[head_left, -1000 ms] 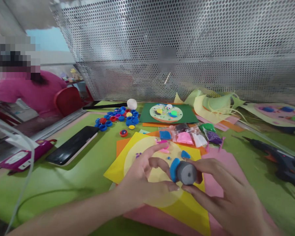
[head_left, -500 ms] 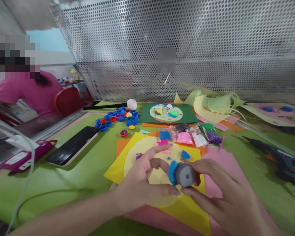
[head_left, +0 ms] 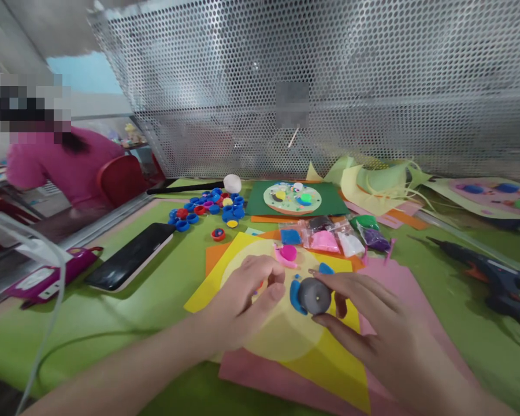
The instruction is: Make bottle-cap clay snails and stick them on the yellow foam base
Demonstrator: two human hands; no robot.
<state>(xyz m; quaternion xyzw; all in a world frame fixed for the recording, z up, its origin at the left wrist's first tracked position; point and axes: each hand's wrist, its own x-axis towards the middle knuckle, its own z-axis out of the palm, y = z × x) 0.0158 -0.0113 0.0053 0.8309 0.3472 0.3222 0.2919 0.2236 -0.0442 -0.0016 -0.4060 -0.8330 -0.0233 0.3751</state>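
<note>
Two hands, head view: hovering above a pale yellow disc (head_left: 292,346) lying on a yellow sheet (head_left: 346,370); sharing no hold at present.
Right hand (head_left: 372,312): clamping a gray round piece (head_left: 316,296) between fingers above and thumb below, near the tips.
Gray round piece: sitting just left of the right palm, over the disc's right part; pointing its short axis roughly at the camera, flat face and center dot showing.
Blue curved strip (head_left: 295,296): standing along the gray piece's left side, long axis running roughly up-down, bowing outward to the left; seemingly touching the gray side.
Left hand (head_left: 245,294): curling thumb and fingers close together, gripping nothing visible; cannot tell if tips are meeting.
Key relation: blue strip facing the left fingertips across a small gap; gray piece lying nearer the right hand, being gripped there.
Nearby: pink snail-like piece (head_left: 287,254) lying beyond the left fingers; blue lump (head_left: 326,268) showing partly behind the right fingers; clear packets (head_left: 325,242) lying farther back.
Change from earlier frame: left hand drawing back leftward, folding a formerly outstretched index finger; gray piece shifting slightly left and up; snail-like piece showing more fully; both arms otherwise keeping similar places.
</note>
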